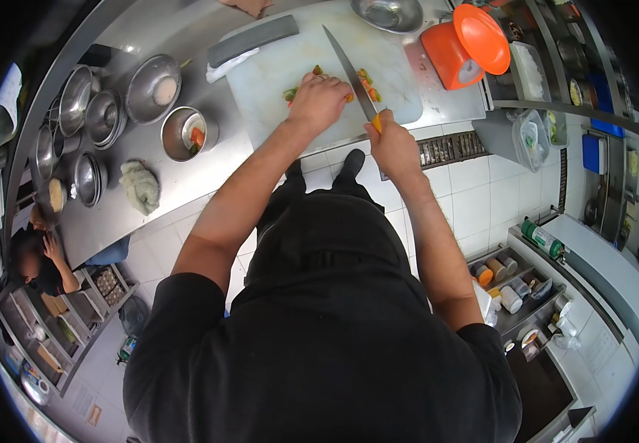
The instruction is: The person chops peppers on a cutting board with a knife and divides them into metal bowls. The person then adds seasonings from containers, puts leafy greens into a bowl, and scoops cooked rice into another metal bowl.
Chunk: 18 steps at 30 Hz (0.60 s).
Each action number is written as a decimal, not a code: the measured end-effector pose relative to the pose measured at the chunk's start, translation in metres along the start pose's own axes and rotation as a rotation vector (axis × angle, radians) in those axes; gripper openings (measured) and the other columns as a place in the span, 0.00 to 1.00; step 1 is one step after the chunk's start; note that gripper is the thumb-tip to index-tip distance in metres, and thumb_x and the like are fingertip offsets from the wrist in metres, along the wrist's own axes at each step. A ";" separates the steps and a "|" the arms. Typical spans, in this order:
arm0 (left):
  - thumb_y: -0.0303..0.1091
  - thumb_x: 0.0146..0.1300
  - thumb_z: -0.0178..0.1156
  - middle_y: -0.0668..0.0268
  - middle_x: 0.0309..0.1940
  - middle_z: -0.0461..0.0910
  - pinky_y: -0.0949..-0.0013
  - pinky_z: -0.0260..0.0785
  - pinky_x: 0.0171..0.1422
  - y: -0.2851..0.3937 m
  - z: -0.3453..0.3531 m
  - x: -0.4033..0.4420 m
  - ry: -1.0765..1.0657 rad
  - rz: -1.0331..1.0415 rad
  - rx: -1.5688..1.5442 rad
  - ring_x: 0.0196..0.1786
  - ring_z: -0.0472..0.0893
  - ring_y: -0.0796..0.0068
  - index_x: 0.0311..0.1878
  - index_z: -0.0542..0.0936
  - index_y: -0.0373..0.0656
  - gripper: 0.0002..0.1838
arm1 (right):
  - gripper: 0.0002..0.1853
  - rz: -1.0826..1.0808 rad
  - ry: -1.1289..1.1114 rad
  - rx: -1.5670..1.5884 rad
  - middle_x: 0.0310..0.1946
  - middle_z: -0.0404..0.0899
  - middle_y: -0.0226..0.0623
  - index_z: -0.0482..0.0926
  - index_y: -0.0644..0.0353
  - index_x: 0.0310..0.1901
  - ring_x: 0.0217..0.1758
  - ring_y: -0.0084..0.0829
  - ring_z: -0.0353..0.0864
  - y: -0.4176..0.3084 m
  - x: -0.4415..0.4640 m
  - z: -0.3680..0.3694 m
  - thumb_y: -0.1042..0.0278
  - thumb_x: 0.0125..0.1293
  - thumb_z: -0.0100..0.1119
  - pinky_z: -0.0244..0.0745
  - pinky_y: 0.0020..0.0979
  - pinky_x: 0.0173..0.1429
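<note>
In the head view, my right hand (395, 146) is closed round the yellow handle of a long kitchen knife (347, 62). The blade points away from me across a white cutting board (264, 77). Just left of the blade, my left hand (319, 102) presses down with curled fingers on red, orange and green vegetable pieces, which stick out around it and are partly hidden. On the blade's right side lies a small row of cut vegetable pieces (368, 85). Their exact kind is too small to tell.
An orange scale (448, 59) stands right of the board, a metal bowl (389, 13) behind it. To the left are a grey slab (253, 40), a metal pot (180, 133) holding red pieces, several steel bowls (149, 88) and a cloth (140, 187). Another person (50, 262) is at far left.
</note>
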State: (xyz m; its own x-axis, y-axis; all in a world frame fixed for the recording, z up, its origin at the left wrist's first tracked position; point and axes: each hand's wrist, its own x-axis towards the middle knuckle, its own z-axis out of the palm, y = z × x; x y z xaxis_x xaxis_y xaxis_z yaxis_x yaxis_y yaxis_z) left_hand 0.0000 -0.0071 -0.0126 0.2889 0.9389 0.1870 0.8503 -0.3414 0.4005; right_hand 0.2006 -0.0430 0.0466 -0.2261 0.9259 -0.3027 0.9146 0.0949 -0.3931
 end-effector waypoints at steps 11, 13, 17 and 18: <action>0.34 0.64 0.66 0.71 0.36 0.88 0.58 0.68 0.62 -0.005 0.001 0.004 0.015 0.034 0.012 0.51 0.85 0.66 0.36 0.89 0.52 0.03 | 0.17 0.035 -0.107 -0.095 0.37 0.88 0.57 0.69 0.64 0.54 0.41 0.60 0.90 -0.018 0.000 0.001 0.57 0.80 0.57 0.85 0.55 0.46; 0.34 0.64 0.66 0.71 0.35 0.88 0.59 0.68 0.62 -0.005 0.001 0.004 0.008 0.034 0.019 0.51 0.85 0.66 0.36 0.89 0.52 0.03 | 0.18 0.033 -0.100 -0.081 0.37 0.88 0.57 0.69 0.65 0.55 0.41 0.60 0.90 -0.015 0.006 0.012 0.57 0.80 0.57 0.84 0.55 0.46; 0.35 0.64 0.68 0.73 0.41 0.89 0.59 0.66 0.63 -0.006 -0.001 0.003 -0.070 0.026 0.039 0.53 0.84 0.67 0.41 0.89 0.53 0.04 | 0.22 -0.026 -0.041 -0.031 0.37 0.88 0.58 0.70 0.68 0.60 0.42 0.61 0.90 -0.007 0.034 0.023 0.56 0.79 0.58 0.84 0.57 0.48; 0.35 0.64 0.68 0.73 0.41 0.89 0.59 0.66 0.63 -0.006 0.000 0.002 -0.062 0.030 0.028 0.53 0.84 0.67 0.41 0.89 0.53 0.05 | 0.24 -0.049 -0.024 -0.017 0.37 0.88 0.58 0.71 0.68 0.62 0.42 0.61 0.90 -0.008 0.037 0.019 0.55 0.79 0.58 0.84 0.57 0.48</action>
State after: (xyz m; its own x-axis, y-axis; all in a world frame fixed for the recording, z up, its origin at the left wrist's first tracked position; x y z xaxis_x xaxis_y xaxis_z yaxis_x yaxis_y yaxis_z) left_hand -0.0050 -0.0030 -0.0145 0.3403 0.9295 0.1422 0.8528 -0.3688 0.3698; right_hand 0.1789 -0.0167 0.0225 -0.2787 0.9109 -0.3042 0.9076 0.1463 -0.3935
